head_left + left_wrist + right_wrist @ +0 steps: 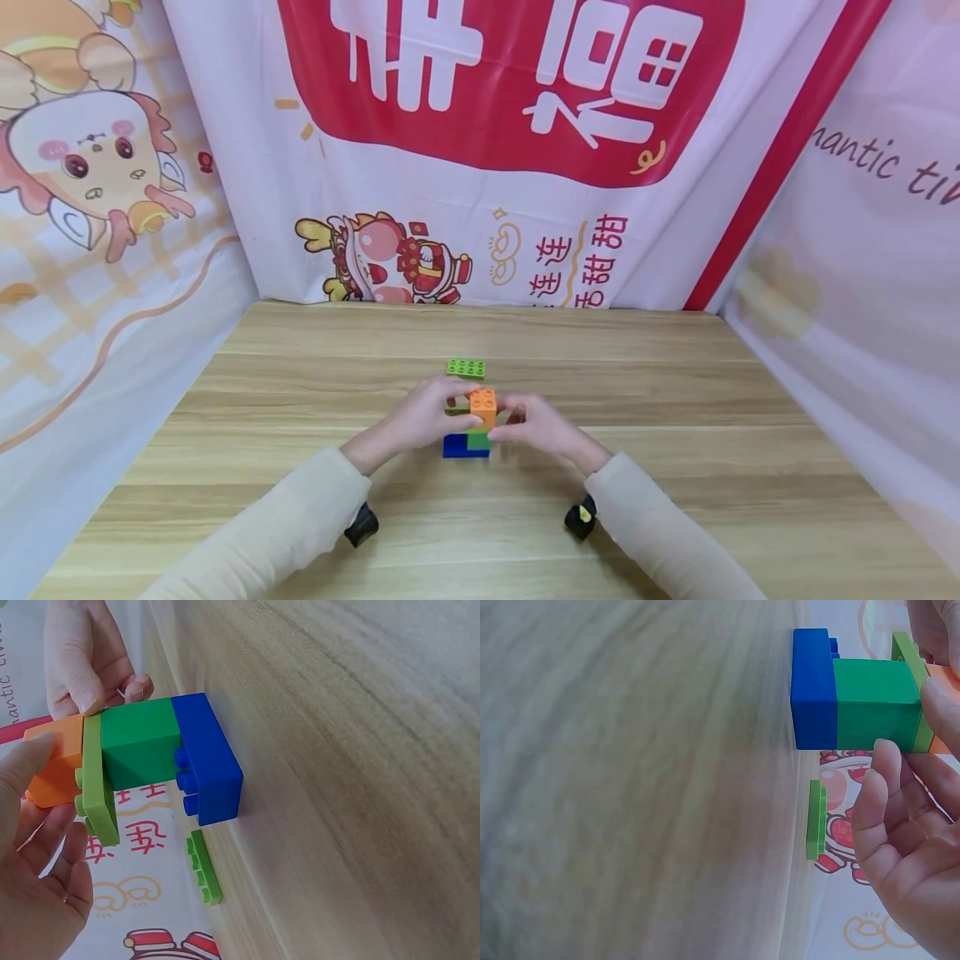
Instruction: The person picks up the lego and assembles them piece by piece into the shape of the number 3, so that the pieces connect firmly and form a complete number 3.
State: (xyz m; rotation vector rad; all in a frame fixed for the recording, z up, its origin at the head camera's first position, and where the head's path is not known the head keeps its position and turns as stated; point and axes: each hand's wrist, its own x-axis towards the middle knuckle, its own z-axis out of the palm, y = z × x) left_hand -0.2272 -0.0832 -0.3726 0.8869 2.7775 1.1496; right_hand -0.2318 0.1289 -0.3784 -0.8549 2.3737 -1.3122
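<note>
A stack of toy building bricks stands on the table: a blue brick (214, 761) at the bottom, a green brick (142, 742) on it, a thin light green brick (94, 769) above, and an orange brick (483, 407) on top. My left hand (431, 412) pinches the orange brick, thumb on its near side and fingers behind. From the other side, my right hand (542, 425) holds the right end of the light green brick, its thumb tip close to the orange one. The remaining right fingers curl loosely beside the green brick.
Another thin light green brick (467, 368) lies on the wooden table (637, 375) behind the stack. Printed cloth (465, 158) hangs at the table's far edge, with more cloth along both sides.
</note>
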